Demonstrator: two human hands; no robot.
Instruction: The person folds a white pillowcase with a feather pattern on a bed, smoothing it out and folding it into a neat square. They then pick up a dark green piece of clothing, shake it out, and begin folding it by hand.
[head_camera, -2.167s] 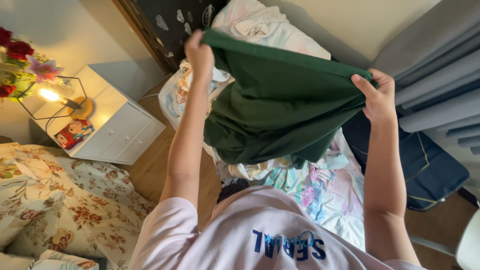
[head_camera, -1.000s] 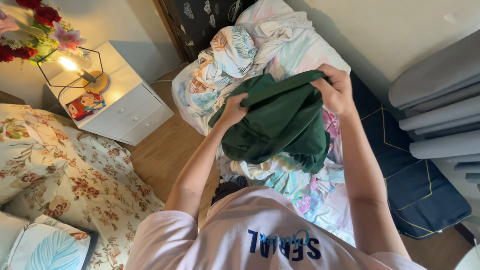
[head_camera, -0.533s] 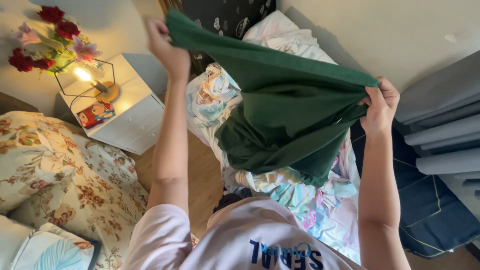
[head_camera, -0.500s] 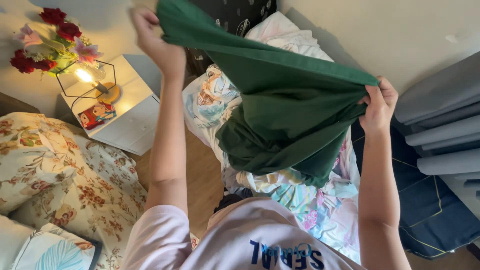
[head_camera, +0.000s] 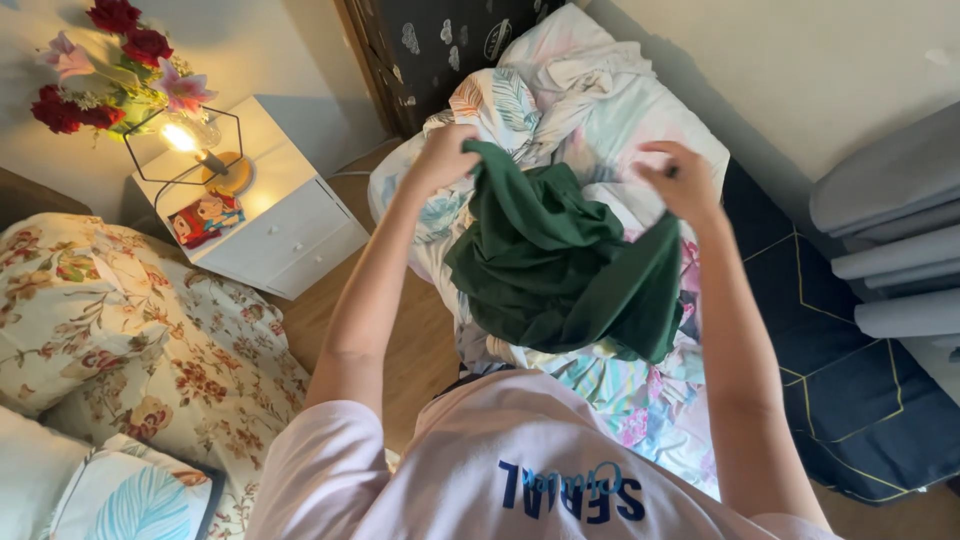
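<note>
One green garment hangs bunched between two hands, left hand and right hand each pinching it.

Head-worn camera, looking steeply down

One close view from above over the person's pale pink printed shirt toward the rumpled floral-sheeted bed.

White nightstand – lit lamp, flowers on top; floral bedding left; grey curtains right.
</note>
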